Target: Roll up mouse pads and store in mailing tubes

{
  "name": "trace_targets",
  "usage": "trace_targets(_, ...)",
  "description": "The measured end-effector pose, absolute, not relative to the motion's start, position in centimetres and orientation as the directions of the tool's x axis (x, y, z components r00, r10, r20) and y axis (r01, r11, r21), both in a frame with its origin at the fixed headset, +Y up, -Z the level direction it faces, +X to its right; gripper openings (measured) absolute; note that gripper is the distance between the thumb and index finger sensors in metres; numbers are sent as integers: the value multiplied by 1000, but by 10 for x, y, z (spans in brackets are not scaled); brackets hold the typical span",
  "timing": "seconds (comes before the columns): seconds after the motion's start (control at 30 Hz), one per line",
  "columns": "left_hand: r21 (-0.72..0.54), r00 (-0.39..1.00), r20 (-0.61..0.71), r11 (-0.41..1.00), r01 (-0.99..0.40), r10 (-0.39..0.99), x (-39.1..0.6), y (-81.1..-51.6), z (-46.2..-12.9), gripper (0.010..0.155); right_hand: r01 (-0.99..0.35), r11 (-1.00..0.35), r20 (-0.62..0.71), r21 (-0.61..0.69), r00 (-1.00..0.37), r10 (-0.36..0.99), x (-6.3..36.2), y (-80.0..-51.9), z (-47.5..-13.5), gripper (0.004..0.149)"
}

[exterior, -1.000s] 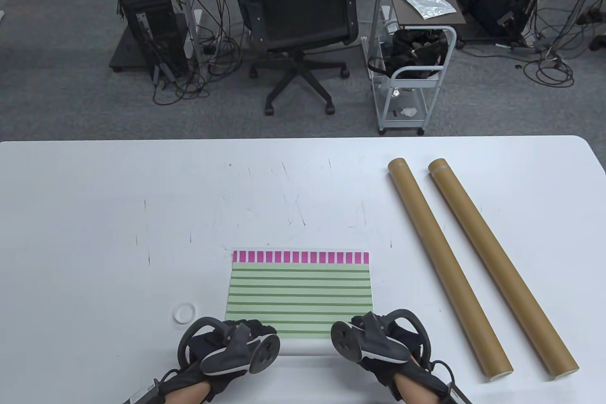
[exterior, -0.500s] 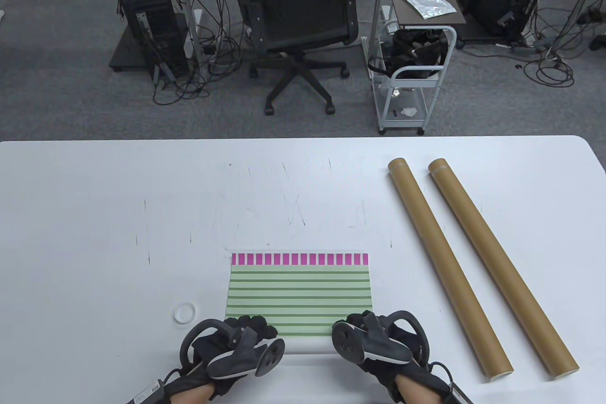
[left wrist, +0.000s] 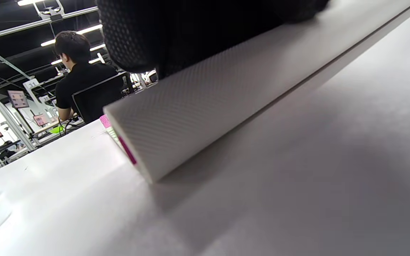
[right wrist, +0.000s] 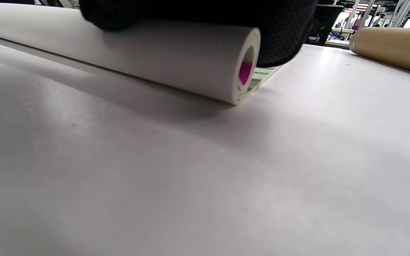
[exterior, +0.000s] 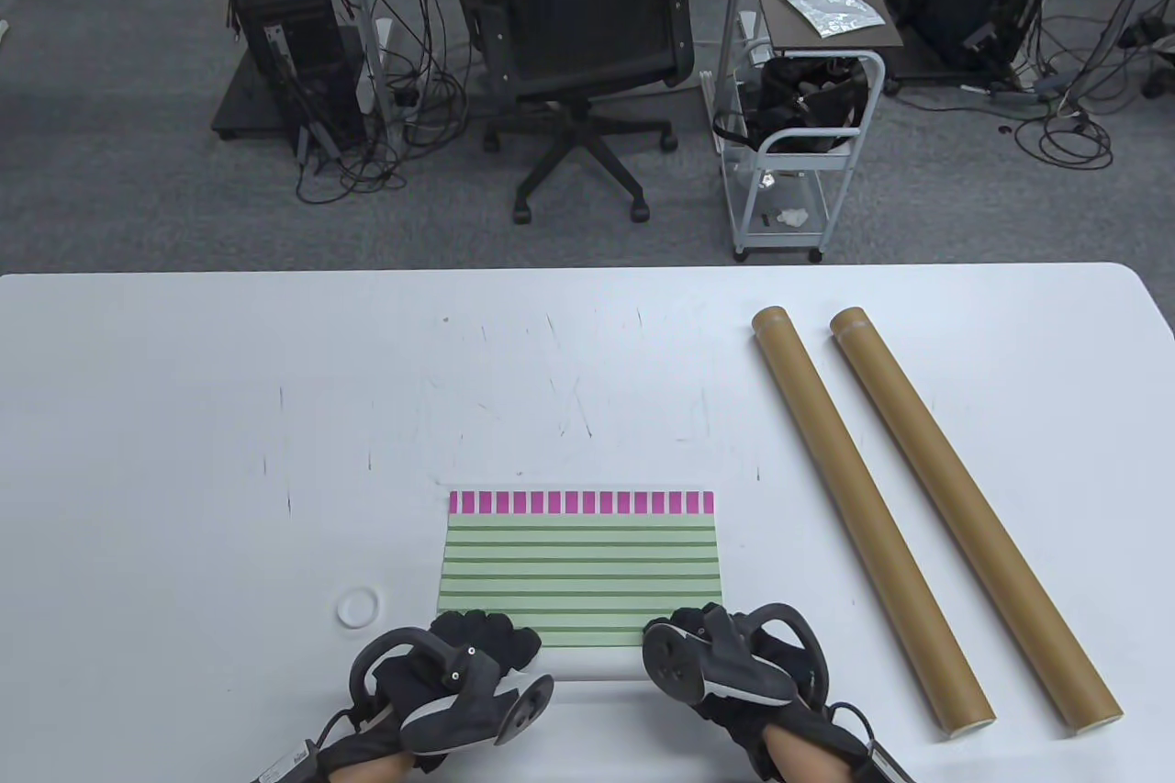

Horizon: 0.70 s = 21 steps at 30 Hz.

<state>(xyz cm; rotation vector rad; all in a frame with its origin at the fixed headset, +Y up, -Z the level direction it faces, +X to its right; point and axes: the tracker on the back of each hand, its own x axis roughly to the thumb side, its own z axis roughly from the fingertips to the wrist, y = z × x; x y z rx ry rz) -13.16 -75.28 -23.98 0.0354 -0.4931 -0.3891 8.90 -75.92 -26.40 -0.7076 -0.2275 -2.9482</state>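
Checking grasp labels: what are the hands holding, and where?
Both hands, left and right, grip the mouse pad by its rolled near edge, one at each end.

Mouse pad (exterior: 580, 558) flat on the table (exterior: 184, 416), at 6 o'clock from the middle, near edge curled into a roll (right wrist: 162, 53). Left hand (exterior: 459, 664) on the roll's left end, right hand (exterior: 734, 659) on its right end. Small ring (exterior: 357, 607) at 9 o'clock from the pad. Two mailing tubes (exterior: 867, 512) side by side at 3 o'clock from the pad, well apart from it.
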Motion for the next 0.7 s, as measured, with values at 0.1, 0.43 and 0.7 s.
trace_targets(0.1, 110, 825, 436, 931, 349, -361, -132, -753, -242, 49, 136, -983, 457, 121, -887, -66, 89, -759, -264, 52)
trace_targets(0.43, 18, 865, 412, 952, 305, -285, -136, -757, -253, 46, 148, -987, 446, 56, -888, -108, 87, -755, -260, 54)
trace_targets(0.7, -27, 866, 438, 960, 279, -240, -139, -756, -252, 47, 127, -985, 448, 115, -892, -62, 86, -752, -260, 52)
